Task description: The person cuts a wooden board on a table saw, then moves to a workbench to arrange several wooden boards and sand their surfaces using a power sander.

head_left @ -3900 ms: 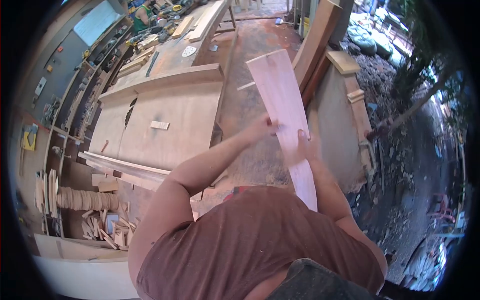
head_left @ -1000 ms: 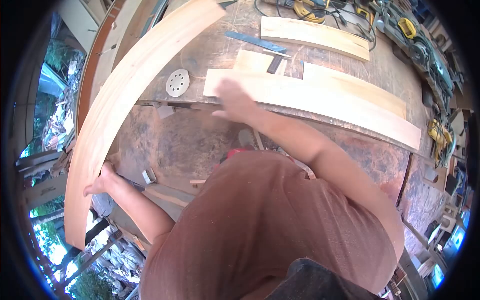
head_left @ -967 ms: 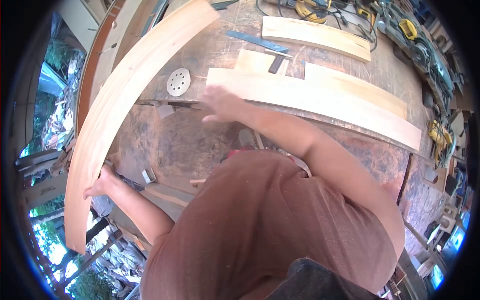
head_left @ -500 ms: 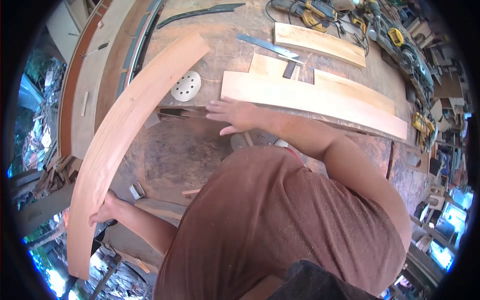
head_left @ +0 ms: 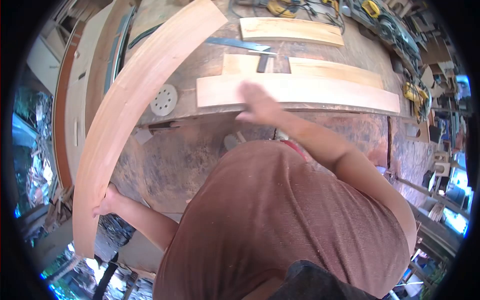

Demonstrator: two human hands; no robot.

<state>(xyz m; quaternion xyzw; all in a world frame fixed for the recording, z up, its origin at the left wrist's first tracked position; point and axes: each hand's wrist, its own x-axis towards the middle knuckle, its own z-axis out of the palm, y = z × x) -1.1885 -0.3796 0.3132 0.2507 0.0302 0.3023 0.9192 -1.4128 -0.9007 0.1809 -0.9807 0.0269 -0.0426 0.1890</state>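
Over the desk (head_left: 205,65) reaches a long plank (head_left: 120,110), slanting at the left. Along the near edge lies a pale board (head_left: 325,92). The right hand (head_left: 260,105), blurred, grip released, has just shifted from that board's end to over its face, touch unclear, seemingly leaving the plank to the left hand (head_left: 106,201), clasped on its lower part.
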